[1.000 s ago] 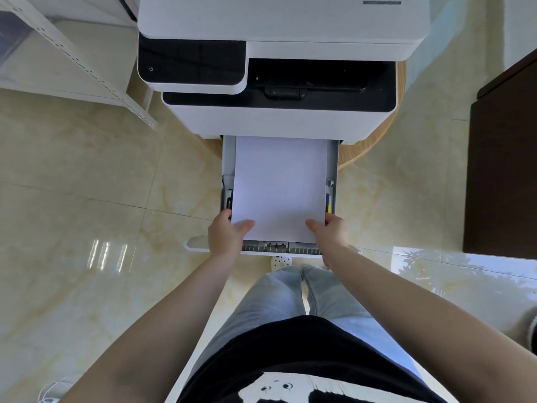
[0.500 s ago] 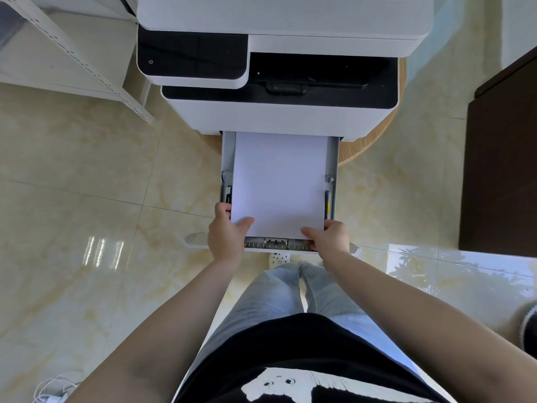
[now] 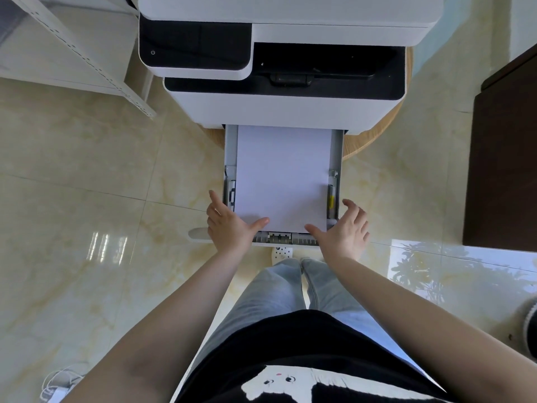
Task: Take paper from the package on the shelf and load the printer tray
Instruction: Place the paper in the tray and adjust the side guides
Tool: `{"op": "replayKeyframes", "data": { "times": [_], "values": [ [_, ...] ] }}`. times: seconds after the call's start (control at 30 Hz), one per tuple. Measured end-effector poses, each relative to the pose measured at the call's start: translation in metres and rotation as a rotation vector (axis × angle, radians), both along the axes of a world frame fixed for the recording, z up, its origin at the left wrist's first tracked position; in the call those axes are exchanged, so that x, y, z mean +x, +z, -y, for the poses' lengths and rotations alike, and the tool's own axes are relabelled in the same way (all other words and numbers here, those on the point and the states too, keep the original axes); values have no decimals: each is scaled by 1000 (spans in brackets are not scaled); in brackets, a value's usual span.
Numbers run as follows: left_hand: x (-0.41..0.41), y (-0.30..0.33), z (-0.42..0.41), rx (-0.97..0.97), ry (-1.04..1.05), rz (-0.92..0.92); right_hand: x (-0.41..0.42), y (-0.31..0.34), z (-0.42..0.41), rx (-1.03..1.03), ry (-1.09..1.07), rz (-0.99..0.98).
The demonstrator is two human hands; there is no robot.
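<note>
A white stack of paper [image 3: 282,175] lies flat inside the pulled-out grey printer tray [image 3: 336,158], under the white and black printer [image 3: 284,106]. My left hand [image 3: 229,226] is spread at the tray's near left corner, its thumb resting on the paper's near edge. My right hand [image 3: 344,232] is spread at the near right corner, its thumb touching the paper's near right corner. Both hands have their fingers apart and grip nothing. The paper package is out of view.
The printer stands on a round wooden stand [image 3: 377,132]. A white metal shelf [image 3: 87,59] is at the upper left. A dark brown cabinet [image 3: 502,158] is on the right. Glossy tiled floor [image 3: 87,213] surrounds me, with white cables [image 3: 58,385] at the lower left.
Both hands have let go of the paper stack and opened out to the tray's sides. The paper now lies settled in the tray.
</note>
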State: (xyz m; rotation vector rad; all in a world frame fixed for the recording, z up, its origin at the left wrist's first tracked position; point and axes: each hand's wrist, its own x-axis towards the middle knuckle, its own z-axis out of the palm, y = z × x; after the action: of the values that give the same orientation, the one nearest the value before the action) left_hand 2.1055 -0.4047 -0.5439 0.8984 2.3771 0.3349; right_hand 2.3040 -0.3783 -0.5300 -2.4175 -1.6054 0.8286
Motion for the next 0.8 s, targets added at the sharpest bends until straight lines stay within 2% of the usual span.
{"op": "replayKeyframes", "data": {
  "times": [0.13, 0.23, 0.5, 0.8],
  "values": [
    [6, 0, -5, -81, -14, 10, 0, -8, -7, -215, -40, -39],
    [10, -2, -7, -127, -35, -38, -4, -13, -12, -278, -5, -59],
    [12, -8, -8, -142, -59, -182, -12, -21, -13, -276, 22, 18],
    [8, -7, -6, -98, -94, -190, -11, -23, -14, -273, 11, 10]
  ]
}}
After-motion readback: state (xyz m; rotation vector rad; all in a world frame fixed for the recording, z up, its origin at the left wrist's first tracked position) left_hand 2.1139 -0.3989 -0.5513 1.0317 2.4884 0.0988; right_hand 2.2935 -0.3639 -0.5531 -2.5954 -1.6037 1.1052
